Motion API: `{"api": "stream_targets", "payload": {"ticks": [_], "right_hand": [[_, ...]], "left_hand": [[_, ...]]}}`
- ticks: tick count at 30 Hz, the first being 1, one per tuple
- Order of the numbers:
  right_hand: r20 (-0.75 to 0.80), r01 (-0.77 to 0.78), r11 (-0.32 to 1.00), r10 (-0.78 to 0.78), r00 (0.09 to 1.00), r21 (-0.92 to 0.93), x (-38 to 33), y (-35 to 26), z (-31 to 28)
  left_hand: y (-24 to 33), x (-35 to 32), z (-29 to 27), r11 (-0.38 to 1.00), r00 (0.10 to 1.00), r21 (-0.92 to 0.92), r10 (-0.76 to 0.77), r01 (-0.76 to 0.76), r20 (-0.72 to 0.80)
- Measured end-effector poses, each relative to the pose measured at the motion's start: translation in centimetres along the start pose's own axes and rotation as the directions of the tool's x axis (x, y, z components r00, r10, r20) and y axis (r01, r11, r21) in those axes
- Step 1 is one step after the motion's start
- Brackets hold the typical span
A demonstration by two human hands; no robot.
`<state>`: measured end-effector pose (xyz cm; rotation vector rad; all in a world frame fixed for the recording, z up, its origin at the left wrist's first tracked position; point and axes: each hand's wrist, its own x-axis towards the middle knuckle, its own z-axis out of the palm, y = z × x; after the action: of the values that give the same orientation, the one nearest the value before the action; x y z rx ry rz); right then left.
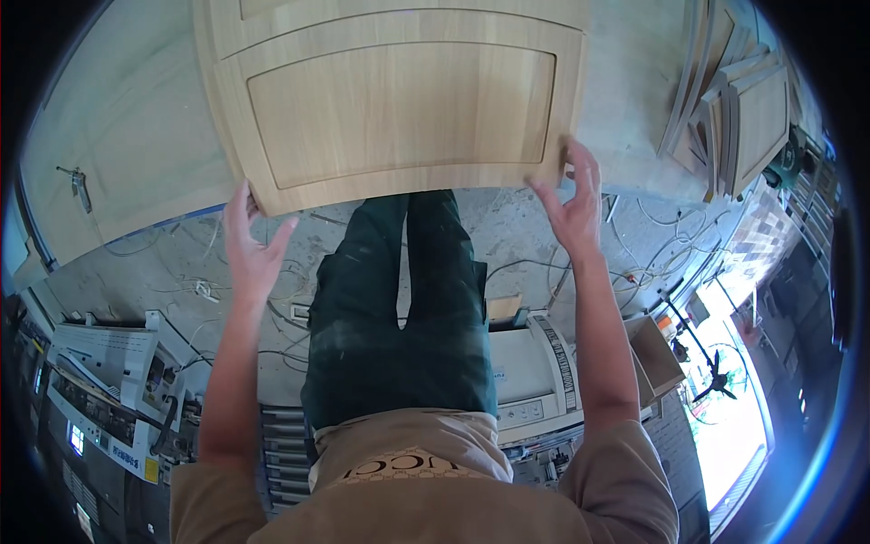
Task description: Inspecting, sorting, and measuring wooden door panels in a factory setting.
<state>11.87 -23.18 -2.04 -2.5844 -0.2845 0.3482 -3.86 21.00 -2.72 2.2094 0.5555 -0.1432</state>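
Observation:
A light wood cabinet door panel (403, 118) with a recessed, arched middle lies in front of me, its near edge at the table's edge. My left hand (252, 240) is at its near left corner, fingers stretched along the edge and thumb spread away. At the near right corner is my right hand (575, 204), its fingers apart, with fingertips by the side edge and the thumb by the near edge. Neither hand is closed round the panel. Another similar wood panel (317, 20) adjoins its far side and runs out of view.
The pale worktable (145, 172) carries a small metal tool (80, 189) at left and leaning door panels (757, 118) at right. Cables (671, 236) trail over the floor below. White machines (535, 372) and a wooden box (654, 358) stand behind me.

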Motion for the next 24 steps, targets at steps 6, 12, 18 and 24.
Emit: {"api": "stream_targets", "payload": {"ticks": [6, 12, 18, 24], "right_hand": [[0.189, 0.089, 0.995, -0.078, 0.979, -0.049, -1.2, 1.8, -1.0], [0.165, 0.293, 0.947, -0.271, 0.948, -0.130, -0.9, 4.7, -0.7], [0.089, 0.386, 0.910, -0.376, 0.922, -0.153, -1.4, 5.6, 0.4], [-0.021, 0.491, 0.845, -0.507, 0.862, -0.214, -2.4, 7.3, 1.5]], "left_hand": [[-3.2, 0.2, -1.3, 0.975, 0.997, 0.207, 0.076, -0.078, 0.019], [-3.8, 0.4, -1.4, 0.903, 0.976, 0.371, 0.211, -0.215, 0.053], [-4.2, -0.5, -1.1, 0.903, 0.986, 0.401, 0.169, -0.156, 0.002], [-3.4, -1.1, -0.1, 0.808, 0.974, 0.555, 0.227, -0.196, 0.014]]}}
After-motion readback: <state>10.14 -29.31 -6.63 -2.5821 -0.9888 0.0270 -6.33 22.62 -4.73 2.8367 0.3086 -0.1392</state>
